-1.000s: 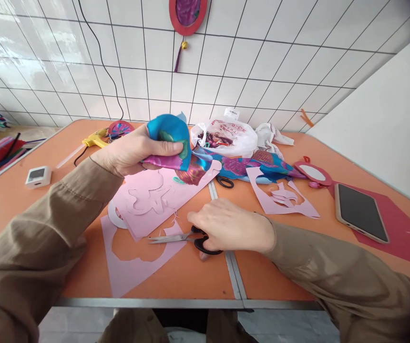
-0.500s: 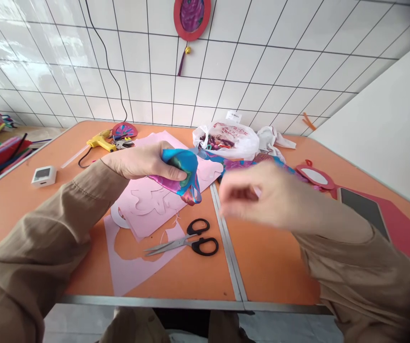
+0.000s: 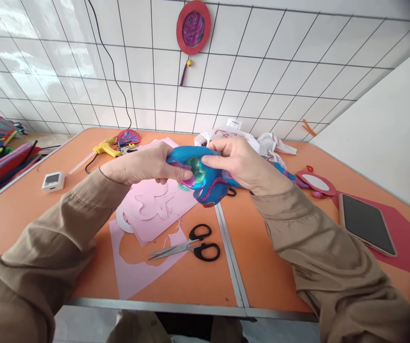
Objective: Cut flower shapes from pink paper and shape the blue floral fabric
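Note:
A shiny blue cloth [image 3: 210, 177] with green and pink patterning is stretched between my two hands above the table. My left hand [image 3: 151, 164] pinches its left side, thumb on top. Closed on the right side, my right hand [image 3: 235, 159] has its thumb pressed flat on the fabric. The lower edge of the cloth hangs in a loose fold. Below it lie black-handled scissors [image 3: 190, 244], blades slightly apart, across a cut pink sheet [image 3: 133, 276]. Pink paper with cut-out shapes [image 3: 151, 209] lies under my left hand.
A yellow glue gun [image 3: 107, 147] and a small white device [image 3: 53, 181] are at the left. Behind my right hand is a white plastic bag [image 3: 251, 138]. A red oval frame [image 3: 315, 182] and a dark tablet [image 3: 367, 224] lie at the right. A metal seam [image 3: 230, 257] crosses the table.
My right hand, blurred and apart before, has moved left and taken hold of the cloth. The cloth is now spread between both hands instead of bunched in my left.

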